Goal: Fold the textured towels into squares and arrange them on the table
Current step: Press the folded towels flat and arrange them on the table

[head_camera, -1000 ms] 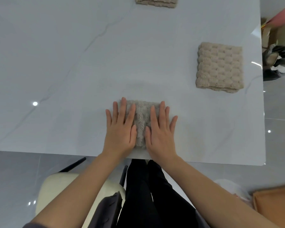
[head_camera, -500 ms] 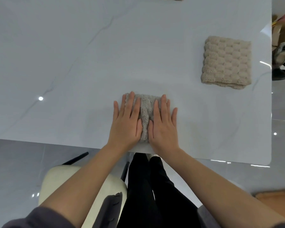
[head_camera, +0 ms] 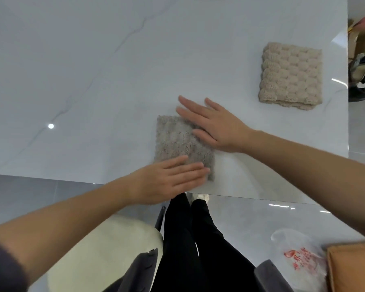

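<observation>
A grey-beige textured towel point(head_camera: 174, 140) lies folded into a square near the front edge of the white marble table point(head_camera: 93, 70). My left hand point(head_camera: 169, 180) rests flat across the towel's near edge, fingers pointing right. My right hand point(head_camera: 215, 125) lies flat over its far right corner, fingers pointing left. Neither hand grips anything. A second, lighter beige folded towel point(head_camera: 291, 74) sits apart at the table's right side.
The table's right edge point(head_camera: 347, 81) runs close to the beige towel, with clutter on the floor beyond it. A cream chair point(head_camera: 105, 249) stands below the table's front edge. A plastic bag point(head_camera: 297, 256) and an orange object point(head_camera: 352, 268) lie at lower right.
Both hands were side by side, pressing the towel with fingers pointing away. Now they have spread apart and turned, the left to the near edge, the right to the far right corner.
</observation>
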Demonstrator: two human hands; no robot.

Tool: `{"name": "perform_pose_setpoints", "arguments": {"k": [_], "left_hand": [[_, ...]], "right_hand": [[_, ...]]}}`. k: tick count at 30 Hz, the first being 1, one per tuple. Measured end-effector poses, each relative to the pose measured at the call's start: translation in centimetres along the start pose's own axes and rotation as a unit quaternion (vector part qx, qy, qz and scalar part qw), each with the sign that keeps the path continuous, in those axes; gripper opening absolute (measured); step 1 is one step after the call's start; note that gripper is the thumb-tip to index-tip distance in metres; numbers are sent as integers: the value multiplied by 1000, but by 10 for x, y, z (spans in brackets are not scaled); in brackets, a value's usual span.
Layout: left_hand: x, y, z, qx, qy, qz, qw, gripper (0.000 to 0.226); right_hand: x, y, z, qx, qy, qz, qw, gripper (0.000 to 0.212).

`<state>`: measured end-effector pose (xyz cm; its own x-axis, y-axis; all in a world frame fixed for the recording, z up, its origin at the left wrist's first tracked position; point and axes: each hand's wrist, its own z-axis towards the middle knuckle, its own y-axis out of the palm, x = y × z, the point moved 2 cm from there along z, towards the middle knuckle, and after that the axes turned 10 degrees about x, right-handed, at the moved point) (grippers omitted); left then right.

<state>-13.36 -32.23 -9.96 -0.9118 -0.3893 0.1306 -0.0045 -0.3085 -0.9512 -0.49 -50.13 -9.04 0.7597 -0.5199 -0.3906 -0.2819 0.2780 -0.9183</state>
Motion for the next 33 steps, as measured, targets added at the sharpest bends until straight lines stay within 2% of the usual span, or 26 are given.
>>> {"name": "perform_pose_setpoints", "arguments": {"k": [3,6,18,21,26,30,33], "left_hand": [[-3,8,16,-23,62,-15,998,51],[-12,12,23,-30,79,-18,996,49],[-23,18,25,-32,44,-37,998,51],[-19,9,21,-12,-1,-30,999,52],[-14,-14,10,67,-207,5,976,52],[-16,-4,19,19,-357,40,933,62],[-19,8,21,-20,-388,44,920,64]], "right_hand": [[0,7,24,-54,-76,-21,995,53],[-1,19,31,-93,-125,-34,987,51],[-1,26,28,-80,-139,-53,986,50],[0,17,21,-31,-50,-52,997,50],[-22,9,-23,63,141,-16,988,56],[-60,28,-41,63,223,-48,972,60],[-69,42,-43,30,248,-79,965,62]]}}
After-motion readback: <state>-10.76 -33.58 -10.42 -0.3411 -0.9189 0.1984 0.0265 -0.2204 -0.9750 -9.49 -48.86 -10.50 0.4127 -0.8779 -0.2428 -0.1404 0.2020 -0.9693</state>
